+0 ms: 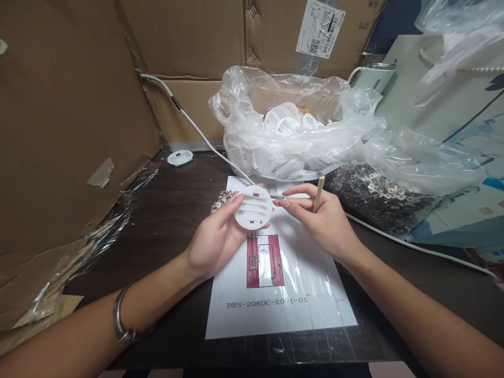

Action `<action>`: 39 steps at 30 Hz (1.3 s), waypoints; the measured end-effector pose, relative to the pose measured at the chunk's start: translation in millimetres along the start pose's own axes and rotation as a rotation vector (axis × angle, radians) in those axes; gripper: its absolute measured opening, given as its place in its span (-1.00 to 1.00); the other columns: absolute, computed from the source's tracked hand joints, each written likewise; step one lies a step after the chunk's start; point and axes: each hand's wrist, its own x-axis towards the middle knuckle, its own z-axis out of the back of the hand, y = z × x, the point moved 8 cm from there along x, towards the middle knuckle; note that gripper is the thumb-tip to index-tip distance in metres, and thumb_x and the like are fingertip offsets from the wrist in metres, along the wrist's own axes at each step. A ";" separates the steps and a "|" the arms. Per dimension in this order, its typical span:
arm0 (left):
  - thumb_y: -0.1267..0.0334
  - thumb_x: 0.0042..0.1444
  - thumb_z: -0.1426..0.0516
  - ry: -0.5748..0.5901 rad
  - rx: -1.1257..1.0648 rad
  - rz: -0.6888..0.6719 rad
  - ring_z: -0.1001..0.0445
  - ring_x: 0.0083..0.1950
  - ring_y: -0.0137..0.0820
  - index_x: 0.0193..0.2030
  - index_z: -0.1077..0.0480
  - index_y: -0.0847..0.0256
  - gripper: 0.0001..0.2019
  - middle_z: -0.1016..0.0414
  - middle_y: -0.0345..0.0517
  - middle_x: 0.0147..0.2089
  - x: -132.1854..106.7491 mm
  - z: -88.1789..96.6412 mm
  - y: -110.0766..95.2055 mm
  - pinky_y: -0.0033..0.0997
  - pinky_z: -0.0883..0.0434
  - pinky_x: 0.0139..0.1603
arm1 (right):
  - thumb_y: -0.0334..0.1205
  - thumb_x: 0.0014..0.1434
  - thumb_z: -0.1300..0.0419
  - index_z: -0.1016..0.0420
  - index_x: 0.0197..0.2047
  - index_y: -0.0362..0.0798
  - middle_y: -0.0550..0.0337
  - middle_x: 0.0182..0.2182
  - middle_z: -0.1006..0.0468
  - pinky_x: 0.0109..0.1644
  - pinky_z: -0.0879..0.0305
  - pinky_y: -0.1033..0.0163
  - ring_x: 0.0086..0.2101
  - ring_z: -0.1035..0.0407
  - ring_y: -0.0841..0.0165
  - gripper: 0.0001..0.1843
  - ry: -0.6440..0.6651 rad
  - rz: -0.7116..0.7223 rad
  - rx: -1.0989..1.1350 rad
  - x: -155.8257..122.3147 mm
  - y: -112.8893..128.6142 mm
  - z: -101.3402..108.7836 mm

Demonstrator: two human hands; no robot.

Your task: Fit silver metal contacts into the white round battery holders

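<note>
My left hand (218,236) grips a round white plastic disc (256,210) by its edge, with the thumb on its face. The disc has raised ribs and small slots, and it is tilted toward me above the printed sheet. Just right of the disc, my right hand (318,215) is closed, thumb and forefinger pinched together. A short wooden stick (319,193) stands up out of its curled fingers. Whether the fingertips also hold a tiny part is too small to tell. A heap of small metal pieces (225,200) lies behind my left hand, partly hidden by it.
A clear plastic bag (291,152) full of white discs stands at the back. To its right, another bag holds many small metal plates (366,194). One loose disc (180,158) lies back left. A white cable (200,134) crosses the table under a printed sheet's (236,320) far side.
</note>
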 end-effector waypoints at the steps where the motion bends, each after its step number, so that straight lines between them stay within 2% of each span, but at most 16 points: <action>1: 0.19 0.32 0.21 -0.004 0.014 -0.005 -0.40 0.12 -0.19 0.09 -0.31 0.21 -0.61 -0.40 0.03 0.12 -0.7 -0.5 -2.1 -0.18 -0.46 0.00 | -0.12 0.04 -0.31 -0.46 -0.27 -0.01 0.12 -0.36 -0.63 -0.21 -0.39 0.14 -0.27 -0.52 0.25 -0.80 -0.002 0.016 0.012 -0.1 1.7 -0.3; 5: 0.10 0.33 0.22 -0.010 -0.022 -0.006 -0.38 0.15 -0.16 0.10 -0.32 0.20 -0.57 -0.40 0.03 0.13 -4.9 -4.2 -7.0 -0.12 -0.44 0.06 | -0.15 0.04 -0.31 -0.56 -0.37 0.04 0.16 -0.33 -0.62 -0.24 -0.39 0.12 -0.27 -0.50 0.23 -0.91 -0.040 0.060 -0.039 -1.1 8.6 0.3; 9: 0.15 0.32 0.16 0.035 -0.080 0.014 -0.36 0.18 -0.16 0.10 -0.35 0.20 -0.62 -0.41 0.02 0.12 -11.9 -11.7 -8.1 -0.14 -0.42 0.10 | -0.16 0.01 -0.33 -0.61 -0.39 0.08 0.21 -0.35 -0.62 -0.22 -0.36 0.14 -0.29 -0.48 0.26 -0.94 -0.061 0.073 -0.072 -2.8 11.7 1.2; 15: 0.20 0.23 -0.03 0.059 -0.038 -0.024 -0.38 0.15 -0.12 0.05 -0.41 0.20 -0.70 -0.46 0.02 0.07 -11.6 -6.2 -10.6 -0.14 -0.40 0.12 | -0.10 -0.01 -0.34 -0.62 -0.37 0.03 0.19 -0.51 -0.55 -0.49 -0.19 0.25 -0.45 -0.40 0.32 -0.85 -0.070 -0.011 -0.036 -2.5 3.7 3.8; 20: 0.29 0.20 -0.08 0.145 -0.056 0.002 -0.44 0.05 -0.20 0.00 -0.45 0.23 -0.74 -0.50 0.03 0.00 -3.0 -1.7 2.9 -0.23 -0.38 0.10 | -0.09 -0.01 -0.34 -0.56 -0.41 -0.04 0.21 -0.53 -0.49 -0.53 -0.08 0.30 -0.51 -0.32 0.41 -0.81 -0.040 -0.039 -0.056 -0.3 -0.1 2.1; 24: 0.33 0.20 -0.09 0.242 -0.119 0.029 -0.45 0.02 -0.24 0.07 -0.41 0.25 -0.70 -0.49 0.06 0.01 -3.1 -6.2 11.8 -0.33 -0.36 0.04 | -0.03 -0.02 -0.35 -0.53 -0.42 -0.10 0.22 -0.54 -0.47 -0.53 -0.04 0.32 -0.57 -0.21 0.49 -0.72 0.001 -0.060 -0.036 0.2 -2.7 -1.4; 32: 0.30 0.19 -0.13 0.267 -0.155 0.040 -0.45 -0.06 -0.34 0.12 -0.37 0.26 -0.65 -0.50 0.05 -0.03 -3.9 -4.9 14.2 -0.44 -0.35 -0.01 | -0.03 0.02 -0.32 -0.47 -0.41 -0.14 0.22 -0.49 -0.48 -0.46 -0.13 0.34 -0.53 -0.25 0.51 -0.69 -0.013 -0.042 -0.027 1.5 -5.4 -2.6; 39: 0.26 0.16 -0.18 0.298 -0.129 0.052 -0.47 -0.07 -0.35 0.14 -0.36 0.21 -0.61 -0.49 0.00 -0.05 -5.1 -7.5 15.4 -0.45 -0.38 -0.01 | -0.07 0.10 -0.25 -0.47 -0.38 -0.14 0.18 -0.49 -0.49 -0.49 -0.16 0.33 -0.54 -0.27 0.48 -0.73 -0.014 0.037 -0.139 -0.6 -0.4 -6.8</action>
